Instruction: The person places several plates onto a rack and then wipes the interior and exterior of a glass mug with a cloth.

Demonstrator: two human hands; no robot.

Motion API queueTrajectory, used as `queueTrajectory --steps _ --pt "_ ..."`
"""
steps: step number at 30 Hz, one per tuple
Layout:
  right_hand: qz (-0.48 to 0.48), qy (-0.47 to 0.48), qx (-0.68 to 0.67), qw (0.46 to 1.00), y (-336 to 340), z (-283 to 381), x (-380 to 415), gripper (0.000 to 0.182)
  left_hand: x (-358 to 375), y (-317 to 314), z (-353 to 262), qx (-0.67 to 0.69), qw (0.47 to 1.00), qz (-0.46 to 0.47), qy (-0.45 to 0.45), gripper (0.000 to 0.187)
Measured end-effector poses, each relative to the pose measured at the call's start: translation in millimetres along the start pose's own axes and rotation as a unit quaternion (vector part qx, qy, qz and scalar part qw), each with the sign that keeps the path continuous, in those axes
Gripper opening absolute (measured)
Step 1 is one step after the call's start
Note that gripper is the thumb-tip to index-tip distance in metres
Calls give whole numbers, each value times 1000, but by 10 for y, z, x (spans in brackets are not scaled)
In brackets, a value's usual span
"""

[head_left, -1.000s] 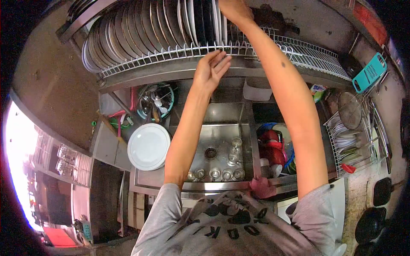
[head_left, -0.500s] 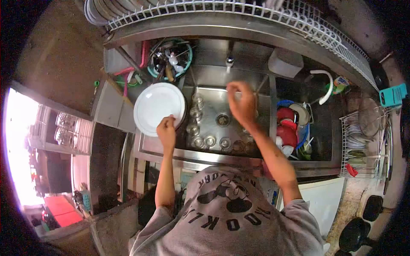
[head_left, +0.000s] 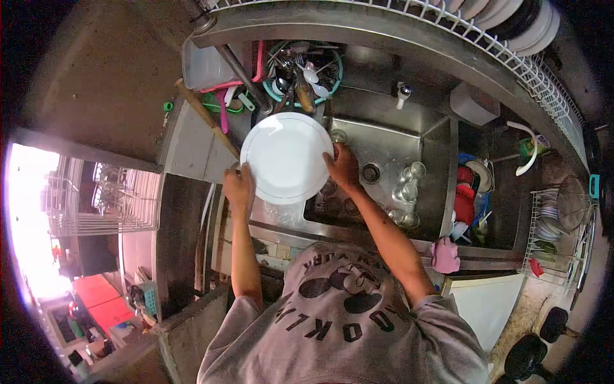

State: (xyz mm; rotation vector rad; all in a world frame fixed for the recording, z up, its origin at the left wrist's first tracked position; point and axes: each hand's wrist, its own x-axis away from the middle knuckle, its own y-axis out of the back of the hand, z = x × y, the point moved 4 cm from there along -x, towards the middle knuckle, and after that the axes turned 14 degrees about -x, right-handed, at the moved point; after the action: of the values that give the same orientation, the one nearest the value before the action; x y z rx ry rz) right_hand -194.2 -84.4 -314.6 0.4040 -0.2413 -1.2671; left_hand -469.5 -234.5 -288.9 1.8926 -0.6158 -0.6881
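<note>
A round white plate [head_left: 287, 159] lies face up between my hands, over the left edge of the sink [head_left: 384, 131]. My left hand [head_left: 239, 187] grips its left rim, thumb on top. On the opposite rim my right hand [head_left: 344, 168] is closed with the thumb over the edge; its other fingers are mostly hidden. Several clear glasses [head_left: 409, 191] stand in the basin, some partly covered by the plate and my right arm.
Behind the plate is a turquoise basket [head_left: 339, 70] of cutlery. A white faucet [head_left: 402, 95] rises behind the sink. Red dishes [head_left: 465, 203] fill a blue basket at the right, and a pink cloth [head_left: 445, 255] hangs on the front edge. Overhead runs a wire dish rack [head_left: 448, 24].
My right hand has come from above the sink to the plate's right rim. My left hand has shifted from the plate's front edge to its left rim. The view has turned.
</note>
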Motion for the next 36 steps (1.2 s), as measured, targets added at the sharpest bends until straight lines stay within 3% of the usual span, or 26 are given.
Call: queueTrajectory --steps 7,10,15,18,21,23,26,28,29,30,32,33,36 --pt "-48 -8 -9 999 9 78 50 40 -63 26 -167 -25 998 -44 -26 43" --pt "-55 -6 16 998 -3 161 109 43 -98 44 -214 -31 999 7 11 46" --pt "-69 -16 50 996 -17 90 102 43 -142 2 -193 -34 999 9 9 46" --pt "-107 30 31 993 32 59 118 36 -159 -35 -155 -27 999 20 7 39" --pt "-83 -11 -51 995 84 89 144 35 -116 88 -218 8 999 34 22 30" --pt "-116 34 -93 988 163 146 174 35 -87 272 -337 22 999 27 17 28" --pt "-111 19 -161 980 390 227 298 38 13 566 -537 134 988 59 54 22" --pt "-129 7 -181 975 442 48 403 39 167 781 -805 357 929 60 70 21" --pt "-144 -9 -199 969 486 -75 469 40 254 942 -1004 373 927 20 -6 34" --pt "-153 -6 -198 968 587 -81 539 40 357 1006 -1149 377 926 22 -13 34" --pt "-144 -34 -264 953 788 -74 661 41 588 1042 -1449 557 823 112 22 54" --pt "-154 -31 -263 952 884 -81 724 41 753 1086 -1600 591 784 165 87 73" --pt "-231 14 -320 919 1273 -42 905 43 1058 1316 -2098 554 816 160 35 76"
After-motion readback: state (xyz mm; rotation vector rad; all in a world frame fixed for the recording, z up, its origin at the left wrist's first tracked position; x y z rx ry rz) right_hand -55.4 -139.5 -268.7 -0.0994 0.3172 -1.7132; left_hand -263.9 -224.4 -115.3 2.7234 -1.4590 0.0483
